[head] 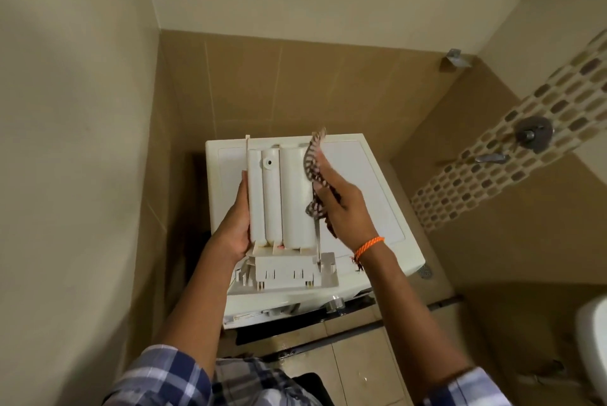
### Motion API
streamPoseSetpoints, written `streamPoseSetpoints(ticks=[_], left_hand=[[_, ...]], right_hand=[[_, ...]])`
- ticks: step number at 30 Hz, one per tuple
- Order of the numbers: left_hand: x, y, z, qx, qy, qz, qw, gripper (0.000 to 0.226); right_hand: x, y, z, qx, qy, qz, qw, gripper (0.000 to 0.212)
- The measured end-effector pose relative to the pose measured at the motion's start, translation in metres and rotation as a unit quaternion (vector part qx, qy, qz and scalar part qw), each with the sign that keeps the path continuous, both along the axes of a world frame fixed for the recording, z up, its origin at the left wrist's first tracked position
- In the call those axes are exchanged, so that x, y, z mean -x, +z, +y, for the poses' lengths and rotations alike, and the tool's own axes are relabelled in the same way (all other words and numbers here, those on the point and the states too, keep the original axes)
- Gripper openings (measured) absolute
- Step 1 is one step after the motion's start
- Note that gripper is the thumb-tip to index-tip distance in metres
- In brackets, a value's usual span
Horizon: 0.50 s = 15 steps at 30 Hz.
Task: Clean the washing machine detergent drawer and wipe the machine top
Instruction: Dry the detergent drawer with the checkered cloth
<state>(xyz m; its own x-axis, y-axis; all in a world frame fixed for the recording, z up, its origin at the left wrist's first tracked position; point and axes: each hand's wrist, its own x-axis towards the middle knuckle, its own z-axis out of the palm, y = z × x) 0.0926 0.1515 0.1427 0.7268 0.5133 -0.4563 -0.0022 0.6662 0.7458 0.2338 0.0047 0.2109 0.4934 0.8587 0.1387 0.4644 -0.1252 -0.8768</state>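
The white detergent drawer [282, 198] is out of the machine and held upside down above the washing machine top [368, 182]. My left hand [235, 221] grips its left side near the front panel. My right hand [341, 205] presses a dark patterned cloth [313, 172] against the drawer's right side, thumb and fingers round the cloth. The drawer's front panel [289, 274] points toward me. The drawer's inside is hidden.
The white washing machine stands in a tiled corner, wall close on the left. A shower valve [533, 134] and lever are on the right wall. A floor drain [426, 271] lies right of the machine. A white fixture edge [594, 330] shows at lower right. The floor looks wet.
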Motion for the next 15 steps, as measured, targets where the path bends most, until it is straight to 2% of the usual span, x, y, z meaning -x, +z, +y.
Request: streamPoseSetpoints(ticks=[5,11,15], left_hand=[[0.006,-0.003,0.016,0.017,0.059,-0.011,0.998,0.074],[-0.009,0.009,-0.005,-0.008,-0.015,0.018,1.000,0.074],[-0.014,0.019,-0.003,-0.047,0.015,0.059,0.997,0.079]], right_hand=[[0.003,-0.022,-0.024,0.062,0.079,0.032,0.994,0.052],[-0.020,0.010,0.010,-0.006,-0.035,-0.005,0.999,0.052],[-0.023,-0.002,0.004,0.048,-0.053,-0.027,0.997,0.052]])
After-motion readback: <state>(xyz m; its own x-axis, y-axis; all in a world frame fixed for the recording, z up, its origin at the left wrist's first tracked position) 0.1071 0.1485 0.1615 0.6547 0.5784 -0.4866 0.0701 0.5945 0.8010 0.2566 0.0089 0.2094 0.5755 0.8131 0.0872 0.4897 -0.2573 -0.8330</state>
